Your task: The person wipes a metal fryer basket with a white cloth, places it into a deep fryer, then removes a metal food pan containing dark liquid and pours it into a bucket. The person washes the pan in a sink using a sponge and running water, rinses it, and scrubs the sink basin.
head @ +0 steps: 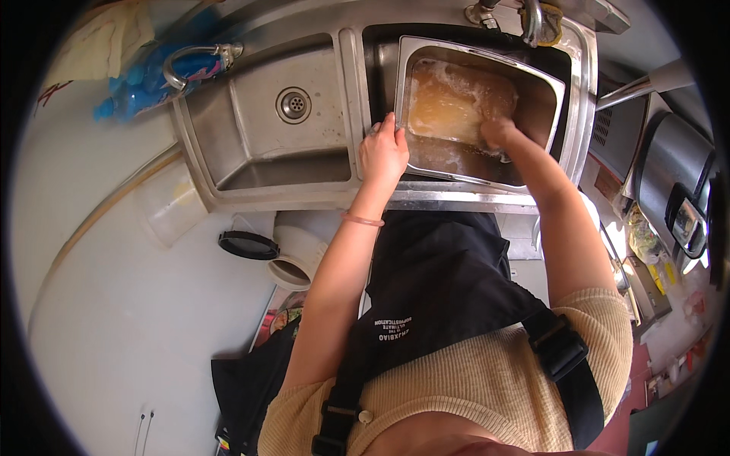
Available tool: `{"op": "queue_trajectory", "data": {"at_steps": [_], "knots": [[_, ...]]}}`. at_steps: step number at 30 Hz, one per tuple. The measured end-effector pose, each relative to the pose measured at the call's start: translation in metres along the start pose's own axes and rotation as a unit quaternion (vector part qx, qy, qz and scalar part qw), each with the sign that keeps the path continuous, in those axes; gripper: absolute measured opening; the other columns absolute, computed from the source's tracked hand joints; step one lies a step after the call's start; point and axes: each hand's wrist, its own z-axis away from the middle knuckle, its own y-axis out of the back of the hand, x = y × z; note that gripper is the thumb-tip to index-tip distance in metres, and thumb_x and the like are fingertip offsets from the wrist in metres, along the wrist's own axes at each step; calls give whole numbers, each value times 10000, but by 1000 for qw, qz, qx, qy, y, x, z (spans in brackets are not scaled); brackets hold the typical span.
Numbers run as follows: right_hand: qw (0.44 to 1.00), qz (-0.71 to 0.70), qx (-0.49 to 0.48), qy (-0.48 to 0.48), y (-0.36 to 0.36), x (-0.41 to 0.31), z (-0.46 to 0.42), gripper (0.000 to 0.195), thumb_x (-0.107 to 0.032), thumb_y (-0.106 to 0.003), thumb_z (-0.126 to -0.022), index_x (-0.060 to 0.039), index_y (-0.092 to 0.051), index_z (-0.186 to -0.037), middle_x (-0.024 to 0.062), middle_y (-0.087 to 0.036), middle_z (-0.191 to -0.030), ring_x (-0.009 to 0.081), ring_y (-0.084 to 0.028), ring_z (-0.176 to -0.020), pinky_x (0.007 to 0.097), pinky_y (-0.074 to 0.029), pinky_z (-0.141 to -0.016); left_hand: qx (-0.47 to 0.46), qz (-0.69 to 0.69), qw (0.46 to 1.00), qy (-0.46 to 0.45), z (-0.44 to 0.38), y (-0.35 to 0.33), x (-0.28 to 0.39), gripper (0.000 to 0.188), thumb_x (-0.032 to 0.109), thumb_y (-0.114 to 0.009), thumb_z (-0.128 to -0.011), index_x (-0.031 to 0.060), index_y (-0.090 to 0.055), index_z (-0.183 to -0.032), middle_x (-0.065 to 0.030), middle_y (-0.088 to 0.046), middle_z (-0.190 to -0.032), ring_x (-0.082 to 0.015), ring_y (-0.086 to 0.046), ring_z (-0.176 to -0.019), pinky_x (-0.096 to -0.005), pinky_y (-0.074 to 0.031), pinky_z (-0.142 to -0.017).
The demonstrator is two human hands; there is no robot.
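Note:
A deep rectangular stainless steel pan [539, 102] sits slightly turned in the right sink basin. Cloudy, yellow-brown liquid [442, 102] with pale foam at its edges covers part of its bottom. My left hand [385, 149] grips the pan's left rim, thumb and fingers over the edge. Inside the pan, my right hand [499, 134] reaches down at the near right side of the liquid. Its fingers are blurred and partly hidden, so whether they hold anything cannot be made out.
The left basin [285, 62] has a drain strainer [294, 105]. A curved faucet [177, 65] and blue plastic bottles [142, 85] stand at far left. Another faucet [532, 23], with a mesh scrubber or cloth [550, 25] behind it, overhangs the right basin. A metal divider [351, 85] separates the basins.

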Motion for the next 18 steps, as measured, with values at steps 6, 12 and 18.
{"op": "queue_trajectory", "data": {"at_steps": [6,12,18], "knots": [[967,-194,85,139,-8,-54,-50,320,-163,-504,-840,-60,-718,-1055,185,-674,-1129,345,-640,-1068,434,-503,-903,-10,11,1000,-21,-2,-2,-2,309,150,-615,-866,2,-630,-1137,-194,-661,-885,-403,-649,-744,-492,-530,-674],[915,-313,156,203,38,-103,26,278,-250,-515,-888,-57,-699,-967,199,-678,-1051,390,-637,-989,466,-500,-843,-8,7,999,-31,1,1,-8,314,142,-608,-872,-8,-620,-1148,-195,-656,-895,-396,-648,-783,-486,-527,-698],[908,-317,212,175,21,-95,83,238,-232,-564,-897,-86,-707,-1020,197,-680,-985,388,-650,-904,456,-510,-798,-13,12,999,-42,-2,-3,-4,326,144,-604,-872,-5,-615,-1162,-199,-663,-923,-398,-651,-804,-480,-531,-714]]}}
